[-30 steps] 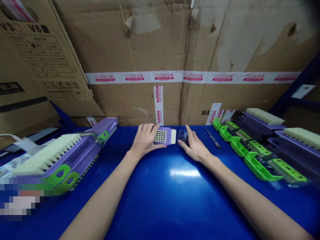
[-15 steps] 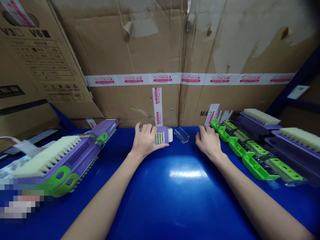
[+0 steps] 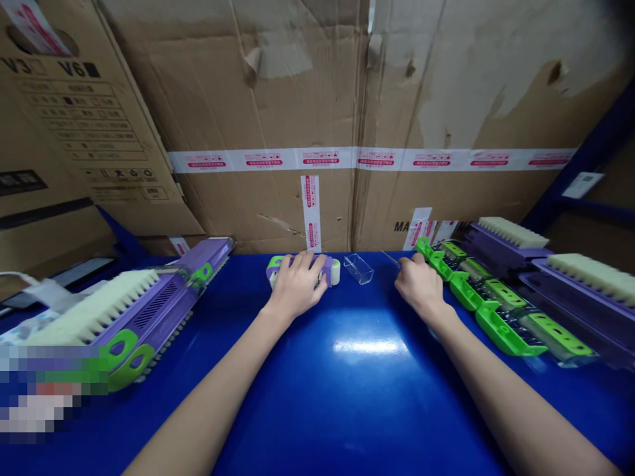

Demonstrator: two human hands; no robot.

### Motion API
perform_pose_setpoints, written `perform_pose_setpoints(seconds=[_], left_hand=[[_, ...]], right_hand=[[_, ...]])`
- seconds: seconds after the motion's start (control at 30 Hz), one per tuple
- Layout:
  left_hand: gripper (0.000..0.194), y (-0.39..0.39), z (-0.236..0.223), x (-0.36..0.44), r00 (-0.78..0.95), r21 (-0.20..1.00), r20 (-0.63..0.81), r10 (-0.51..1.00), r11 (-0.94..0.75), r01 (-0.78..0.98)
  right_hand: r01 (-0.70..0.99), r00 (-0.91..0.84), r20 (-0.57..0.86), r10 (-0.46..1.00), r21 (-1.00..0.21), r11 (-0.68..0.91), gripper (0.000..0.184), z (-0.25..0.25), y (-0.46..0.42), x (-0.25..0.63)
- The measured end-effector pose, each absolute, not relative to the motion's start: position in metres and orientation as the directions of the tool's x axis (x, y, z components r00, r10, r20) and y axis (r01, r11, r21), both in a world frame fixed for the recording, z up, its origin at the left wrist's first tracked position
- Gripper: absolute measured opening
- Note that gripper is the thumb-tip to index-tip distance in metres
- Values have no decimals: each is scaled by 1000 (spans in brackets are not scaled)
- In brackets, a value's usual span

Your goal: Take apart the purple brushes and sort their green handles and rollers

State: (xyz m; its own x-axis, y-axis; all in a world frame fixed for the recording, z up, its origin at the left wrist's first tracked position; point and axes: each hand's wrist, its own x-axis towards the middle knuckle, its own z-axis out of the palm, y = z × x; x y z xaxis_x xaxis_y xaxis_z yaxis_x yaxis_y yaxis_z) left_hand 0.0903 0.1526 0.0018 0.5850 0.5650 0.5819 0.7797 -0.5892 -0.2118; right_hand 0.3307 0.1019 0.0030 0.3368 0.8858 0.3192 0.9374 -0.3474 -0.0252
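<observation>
screwdriver [image 3: 390, 258] handle hidden, purple piece [image 3: 328, 270] partly covered

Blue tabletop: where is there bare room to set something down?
The largest bare patch of tabletop lies between the left forearm and the right forearm, nearer than the clear box. A second lies between the left forearm and the purple pieces at left. It is crowded at the picture's left and upper right, where green parts lie beside purple brushes.

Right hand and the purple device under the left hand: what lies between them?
In the head view, a clear plastic box lies between the purple device and the right hand; the thin shaft held there also juts into the gap.
</observation>
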Motion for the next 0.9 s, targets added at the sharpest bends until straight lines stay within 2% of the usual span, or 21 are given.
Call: perform_pose_setpoints(seconds=[0.17,0.33,0.6,0.9], left_hand=[[41,160,9,83,482,-192,544,687,-457,868],[51,165,20,74,390,-76,495,777,-409,910],[32,165,18,71,535,59,476,698,-633,772],[32,162,26,74,525,114,390,757,-605,788]], right_hand=[[997,70,555,829,-60,-44,35,10,95,309],[985,-139,557,819,-5,171,34,7,86,291],[945,-264,499,825,-39,325,39,3,83,285],[950,-274,463,843,-8,313,39,8,77,279]])
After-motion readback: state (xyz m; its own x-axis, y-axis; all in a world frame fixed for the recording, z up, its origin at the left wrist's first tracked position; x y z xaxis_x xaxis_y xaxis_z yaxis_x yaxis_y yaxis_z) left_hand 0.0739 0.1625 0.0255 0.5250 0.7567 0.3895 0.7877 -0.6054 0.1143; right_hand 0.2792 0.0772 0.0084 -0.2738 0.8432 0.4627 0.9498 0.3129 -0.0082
